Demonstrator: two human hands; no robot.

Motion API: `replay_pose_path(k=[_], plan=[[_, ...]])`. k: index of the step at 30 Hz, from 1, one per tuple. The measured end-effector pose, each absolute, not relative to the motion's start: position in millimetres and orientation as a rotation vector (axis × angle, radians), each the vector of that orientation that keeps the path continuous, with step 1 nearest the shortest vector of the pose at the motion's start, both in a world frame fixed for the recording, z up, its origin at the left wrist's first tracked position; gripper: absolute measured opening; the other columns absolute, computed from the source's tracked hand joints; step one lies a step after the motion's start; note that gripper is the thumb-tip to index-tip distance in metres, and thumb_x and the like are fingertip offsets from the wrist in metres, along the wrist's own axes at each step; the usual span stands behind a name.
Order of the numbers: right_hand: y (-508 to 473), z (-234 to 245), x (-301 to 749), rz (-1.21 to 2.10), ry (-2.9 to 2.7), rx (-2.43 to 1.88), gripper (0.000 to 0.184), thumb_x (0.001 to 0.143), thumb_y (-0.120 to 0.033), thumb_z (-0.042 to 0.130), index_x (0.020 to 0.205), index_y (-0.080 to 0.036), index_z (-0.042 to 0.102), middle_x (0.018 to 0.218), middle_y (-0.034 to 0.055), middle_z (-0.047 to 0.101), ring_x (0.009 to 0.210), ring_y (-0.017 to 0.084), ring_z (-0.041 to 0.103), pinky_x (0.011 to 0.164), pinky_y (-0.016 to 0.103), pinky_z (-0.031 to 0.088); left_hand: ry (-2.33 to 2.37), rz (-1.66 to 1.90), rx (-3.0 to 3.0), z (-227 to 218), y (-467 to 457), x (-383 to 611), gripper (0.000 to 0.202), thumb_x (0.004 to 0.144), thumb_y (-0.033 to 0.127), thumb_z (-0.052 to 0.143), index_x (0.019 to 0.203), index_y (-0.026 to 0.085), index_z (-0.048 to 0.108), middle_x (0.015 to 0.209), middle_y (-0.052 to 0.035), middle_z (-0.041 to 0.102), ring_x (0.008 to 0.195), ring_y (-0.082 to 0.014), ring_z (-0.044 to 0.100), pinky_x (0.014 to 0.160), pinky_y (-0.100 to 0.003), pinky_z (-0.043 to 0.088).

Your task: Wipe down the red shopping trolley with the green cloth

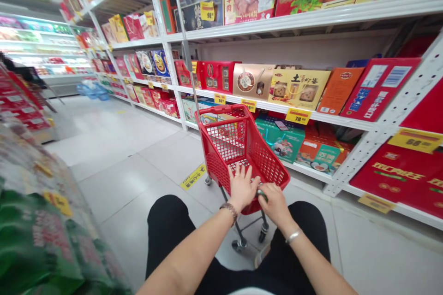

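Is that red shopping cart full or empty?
Empty, as far as shows: the red shopping cart has its bare mesh floor visible, nothing lying on it.

Figure: Red plastic mesh shopping cart (238, 143) stood on the pale tiled floor (131, 161), before the person and left of the white metal shelving (311, 19). Left hand (242, 187) and right hand (276, 203) lay side by side on its near rim.

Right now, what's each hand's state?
Left hand: open, fingers spread on the cart rim.
Right hand: closed on the cart's handle.
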State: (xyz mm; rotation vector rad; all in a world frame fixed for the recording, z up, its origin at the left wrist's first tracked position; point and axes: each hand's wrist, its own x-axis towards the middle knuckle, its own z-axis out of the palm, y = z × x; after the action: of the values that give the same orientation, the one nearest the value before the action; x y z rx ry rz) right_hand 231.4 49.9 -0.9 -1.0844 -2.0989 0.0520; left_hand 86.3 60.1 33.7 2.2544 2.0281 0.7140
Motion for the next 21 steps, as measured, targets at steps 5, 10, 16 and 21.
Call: replay_pose_path(k=[5, 10, 16, 21], plan=[[79.1, -12.0, 306.9, 0.071, -2.028, -1.105, 0.019, 0.086, -0.022, 0.049, 0.089, -0.023, 0.067, 0.085, 0.0071, 0.071, 0.081, 0.024, 0.063, 0.078, 0.038, 0.049, 1.608, 0.912, 2.346, 32.8, 39.8, 106.1, 0.056, 0.101, 0.051, 0.038, 0.147, 0.023, 0.048, 0.15, -0.0106, 0.054, 0.149, -0.028, 0.033, 0.123, -0.065, 0.002], [122.8, -23.6, 365.7, 0.022, -1.949, -1.236, 0.021, 0.082, -0.029, 0.049, 0.088, -0.025, 0.068, 0.095, 0.0102, 0.074, 0.093, 0.028, 0.067, 0.085, 0.043, 0.052, 2.059, 1.205, 2.188, 63.2, 45.7, 33.4, 0.043, 0.1, 0.041, 0.043, 0.133, 0.02, 0.06, 0.138, -0.0131, 0.064, 0.138, -0.0272, 0.049, 0.125, -0.06, 0.002], [169.5, -17.1, 392.7, -0.087, -1.926, -1.521, 0.023, 0.078, -0.02, 0.048, 0.085, -0.021, 0.071, 0.091, 0.0109, 0.074, 0.088, 0.027, 0.068, 0.083, 0.04, 0.052, 2.687, 1.045, 2.015, 129.3, 90.4, -97.4, 0.069, 0.093, 0.051, 0.051, 0.148, 0.01, 0.044, 0.157, -0.0227, 0.041, 0.15, -0.0382, 0.028, 0.121, -0.069, 0.005], [164.5, -6.2, 377.1, -0.218, -1.865, -1.749, 0.027, 0.083, -0.016, 0.048, 0.091, -0.014, 0.074, 0.095, 0.0164, 0.074, 0.086, 0.028, 0.065, 0.08, 0.04, 0.049, 2.491, 0.721, 2.381, 133.9, 103.0, -123.7, 0.064, 0.093, 0.052, 0.049, 0.145, 0.014, 0.049, 0.158, -0.0178, 0.042, 0.152, -0.0363, 0.024, 0.123, -0.063, 0.009]])
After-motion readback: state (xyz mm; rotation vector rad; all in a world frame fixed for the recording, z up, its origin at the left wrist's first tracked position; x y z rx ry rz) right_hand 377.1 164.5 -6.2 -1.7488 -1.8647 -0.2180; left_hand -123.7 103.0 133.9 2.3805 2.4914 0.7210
